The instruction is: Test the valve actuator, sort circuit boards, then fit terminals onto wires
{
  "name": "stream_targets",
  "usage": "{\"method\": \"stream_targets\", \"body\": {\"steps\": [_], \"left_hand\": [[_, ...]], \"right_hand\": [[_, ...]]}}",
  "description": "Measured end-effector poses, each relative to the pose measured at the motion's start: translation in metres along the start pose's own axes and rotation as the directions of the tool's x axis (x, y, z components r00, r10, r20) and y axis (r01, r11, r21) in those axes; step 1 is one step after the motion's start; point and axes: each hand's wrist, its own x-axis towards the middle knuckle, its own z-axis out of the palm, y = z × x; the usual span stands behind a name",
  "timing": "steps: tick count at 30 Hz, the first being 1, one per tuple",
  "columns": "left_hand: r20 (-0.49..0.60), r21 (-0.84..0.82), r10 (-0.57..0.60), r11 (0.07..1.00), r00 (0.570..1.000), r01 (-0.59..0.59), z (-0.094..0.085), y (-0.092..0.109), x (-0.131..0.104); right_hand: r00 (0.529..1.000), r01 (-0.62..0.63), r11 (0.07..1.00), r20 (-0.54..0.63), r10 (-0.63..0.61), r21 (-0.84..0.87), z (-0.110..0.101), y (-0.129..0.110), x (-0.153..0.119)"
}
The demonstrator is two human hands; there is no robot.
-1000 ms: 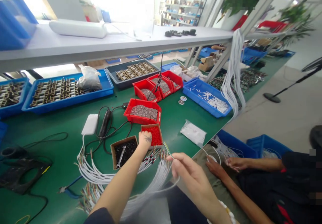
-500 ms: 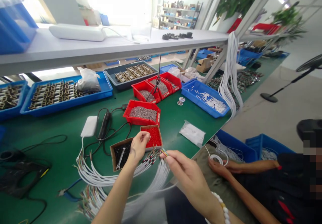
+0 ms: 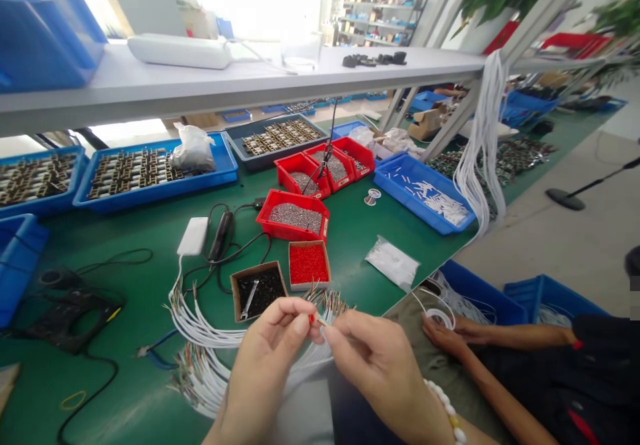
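Observation:
My left hand is closed, pinching a small red plastic piece between thumb and fingertips. Opposite it, my right hand grips the thin stripped wires at the end of a white cable. The red piece and the wire ends nearly meet; whether they touch I cannot tell. Just beyond my fingers, a bunch of cable ends fans out. More white cables with bare coloured ends lie to the left. Behind the hands stands a small cardboard box of red pieces.
A box of black parts holds a wrench. Beyond it are a red bin of metal pieces and a blue tray of white tubes. At right, a co-worker's hands hold a coiled white cable. A shelf spans above the table.
My left hand has come back from the box of red pieces to my right hand, a red piece now visible in its fingers. The view has shifted slightly left.

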Motion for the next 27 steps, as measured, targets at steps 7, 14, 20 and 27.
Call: {"method": "stream_targets", "body": {"steps": [7, 14, 20, 27], "left_hand": [[-0.094, 0.196, 0.126, 0.975, 0.988, -0.105, 0.007, 0.002, -0.005], [-0.074, 0.401, 0.269, 0.890, 0.960, -0.219, 0.011, 0.007, -0.012], [-0.061, 0.449, 0.255, 0.870, 0.965, -0.202, 0.013, 0.005, -0.010], [-0.072, 0.437, 0.326, 0.860, 0.943, -0.264, 0.006, 0.000, -0.005]], "right_hand": [[0.999, 0.025, 0.999, 0.046, -0.024, -0.025, -0.001, -0.002, 0.000], [0.992, -0.006, 0.999, 0.126, 0.001, 0.039, -0.005, -0.001, -0.001], [0.946, -0.279, 0.912, 0.248, 0.208, 0.300, -0.004, 0.005, -0.003], [0.888, -0.409, 0.753, 0.416, 0.197, 0.516, 0.000, 0.019, -0.001]]}}
